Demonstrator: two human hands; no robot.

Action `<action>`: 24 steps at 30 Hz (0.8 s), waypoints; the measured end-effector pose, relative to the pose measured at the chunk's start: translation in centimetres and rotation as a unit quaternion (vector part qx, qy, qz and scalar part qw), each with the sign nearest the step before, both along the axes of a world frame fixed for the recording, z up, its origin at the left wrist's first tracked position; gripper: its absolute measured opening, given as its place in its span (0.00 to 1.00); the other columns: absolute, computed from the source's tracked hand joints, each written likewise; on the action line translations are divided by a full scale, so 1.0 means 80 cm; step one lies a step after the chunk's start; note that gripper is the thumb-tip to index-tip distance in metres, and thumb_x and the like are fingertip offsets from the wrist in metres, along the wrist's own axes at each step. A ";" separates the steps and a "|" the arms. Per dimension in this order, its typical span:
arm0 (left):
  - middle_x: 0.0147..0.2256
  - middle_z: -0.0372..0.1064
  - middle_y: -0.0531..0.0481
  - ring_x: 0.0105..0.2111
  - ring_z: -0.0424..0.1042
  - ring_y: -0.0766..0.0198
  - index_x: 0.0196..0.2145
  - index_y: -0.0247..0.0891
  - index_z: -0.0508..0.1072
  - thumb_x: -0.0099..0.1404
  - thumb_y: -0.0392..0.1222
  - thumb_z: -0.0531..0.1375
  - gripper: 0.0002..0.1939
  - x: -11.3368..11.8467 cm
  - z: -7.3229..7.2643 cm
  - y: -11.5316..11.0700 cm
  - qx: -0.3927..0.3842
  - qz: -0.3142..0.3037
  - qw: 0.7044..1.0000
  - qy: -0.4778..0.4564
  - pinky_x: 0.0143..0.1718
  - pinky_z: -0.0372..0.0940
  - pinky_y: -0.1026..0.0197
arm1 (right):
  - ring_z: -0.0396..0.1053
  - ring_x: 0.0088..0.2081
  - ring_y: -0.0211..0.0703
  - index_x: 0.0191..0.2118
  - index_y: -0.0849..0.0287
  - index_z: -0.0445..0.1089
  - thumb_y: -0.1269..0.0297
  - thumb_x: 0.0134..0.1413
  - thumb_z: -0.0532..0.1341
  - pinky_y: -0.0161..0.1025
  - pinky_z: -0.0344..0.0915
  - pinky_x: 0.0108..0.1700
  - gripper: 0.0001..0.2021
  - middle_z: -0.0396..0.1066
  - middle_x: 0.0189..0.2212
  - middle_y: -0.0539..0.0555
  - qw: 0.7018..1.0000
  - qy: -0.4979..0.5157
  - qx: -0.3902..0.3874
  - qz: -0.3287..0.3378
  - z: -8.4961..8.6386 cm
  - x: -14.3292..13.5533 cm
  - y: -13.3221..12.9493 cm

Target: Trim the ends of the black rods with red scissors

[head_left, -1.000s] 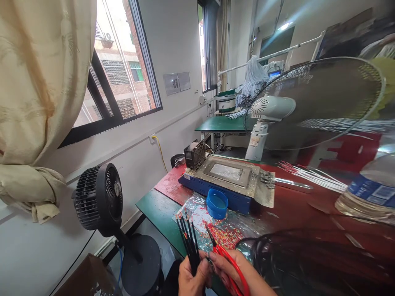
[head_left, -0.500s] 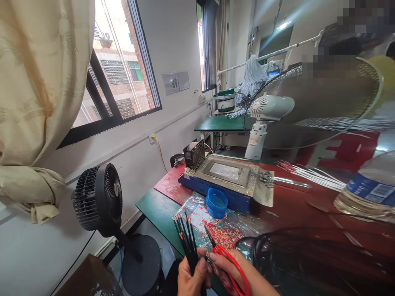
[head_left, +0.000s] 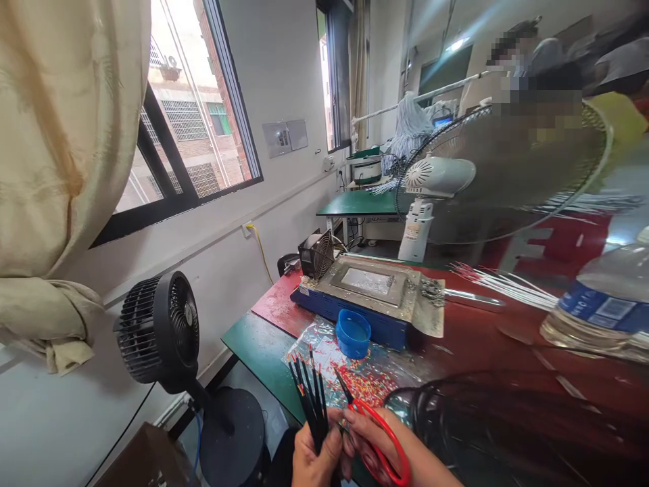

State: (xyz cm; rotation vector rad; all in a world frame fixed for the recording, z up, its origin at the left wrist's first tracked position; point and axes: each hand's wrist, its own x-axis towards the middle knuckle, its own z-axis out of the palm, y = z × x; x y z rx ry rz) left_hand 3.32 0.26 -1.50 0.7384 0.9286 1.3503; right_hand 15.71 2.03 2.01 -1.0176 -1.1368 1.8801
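My left hand [head_left: 315, 454] is closed around a bundle of black cables [head_left: 310, 399], whose stripped ends with thin coloured wires fan upward. Red-handled scissors [head_left: 381, 433] rest in my right hand [head_left: 368, 436], their dark blades pointing up and left. The fingertips of both hands meet at the lower part of the bundle; what lies between them is too small to make out. Just beyond the hands, many red and yellow clippings [head_left: 362, 382] lie on a clear plastic sheet. A blue round container [head_left: 353, 334] stands behind them.
Behind the container sits a blue machine with a metal top plate [head_left: 369, 281]. Coiled black cable [head_left: 456, 419] lies at the right, near a large bottle [head_left: 598, 304] and white wires [head_left: 512, 287]. A black fan [head_left: 159, 331] stands left; a white fan [head_left: 439, 177] is behind, with people beyond.
The whole view has shifted slightly, so the room's objects appear a little farther left. Both hands keep their hold on the cables and scissors, with only slight finger movement.
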 end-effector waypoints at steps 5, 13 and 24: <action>0.15 0.66 0.54 0.11 0.58 0.78 0.32 0.35 0.75 0.43 0.50 0.65 0.20 -0.002 -0.004 0.001 -0.002 -0.012 1.000 -0.013 0.14 0.47 0.71 | 0.49 0.13 0.28 0.19 0.63 0.64 0.42 0.42 0.58 0.30 0.41 0.16 0.24 0.54 0.10 0.45 1.000 0.018 -0.008 0.007 -0.001 0.000 0.001; 0.12 0.65 0.58 0.08 0.51 0.80 0.35 0.36 0.65 0.43 0.51 0.65 0.24 -0.001 0.006 0.000 -0.052 -0.041 0.997 -0.040 0.13 0.39 0.69 | 0.50 0.15 0.28 0.19 0.61 0.62 0.44 0.41 0.61 0.30 0.44 0.18 0.22 0.55 0.11 0.44 0.998 0.052 -0.045 -0.010 -0.007 0.002 0.002; 0.11 0.61 0.61 0.08 0.47 0.81 0.34 0.36 0.63 0.44 0.52 0.65 0.24 -0.003 0.005 -0.002 -0.052 -0.074 0.995 -0.042 0.13 0.37 0.68 | 0.48 0.15 0.27 0.19 0.60 0.58 0.44 0.39 0.63 0.30 0.41 0.18 0.23 0.52 0.12 0.42 0.997 0.063 -0.048 0.001 -0.007 0.003 0.000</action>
